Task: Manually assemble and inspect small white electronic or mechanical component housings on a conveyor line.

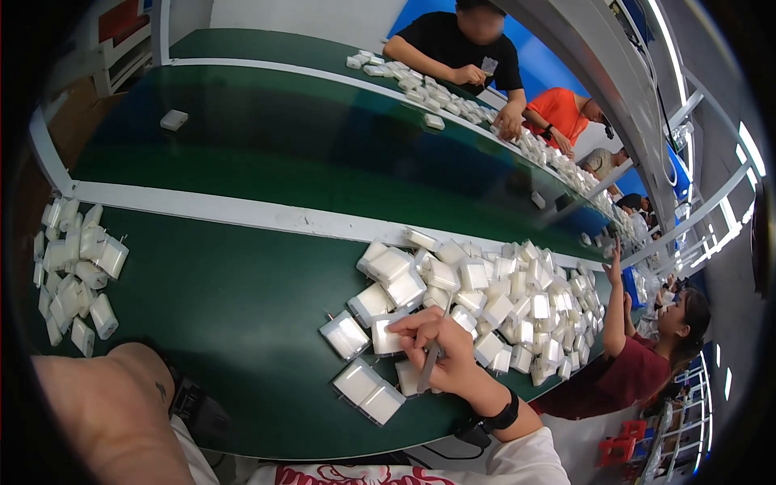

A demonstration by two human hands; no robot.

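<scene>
While the right hand (440, 347) rests on the near edge of a heap of small white plug adapters (501, 311), its fingers are curled around a slim grey pen-like tool (430, 365) that slants down toward the wrist, and the forefinger stretches left onto one white adapter (386, 334) lying at the front of the heap. A black band (501, 418) circles that wrist. More loose adapters lie just below and left of the hand, two of them side by side (369, 392) near the table's front edge. The left hand is out of sight; only the bare left forearm (113, 404) shows at the lower left, so its grip cannot be told. A second, smaller heap of white adapters (77, 275) lies well apart on the left of the green table (242, 307). Beyond a white dividing strip (226, 212) runs a green belt (267, 145), and across it a person in a black shirt (457, 40) handles more adapters.
</scene>
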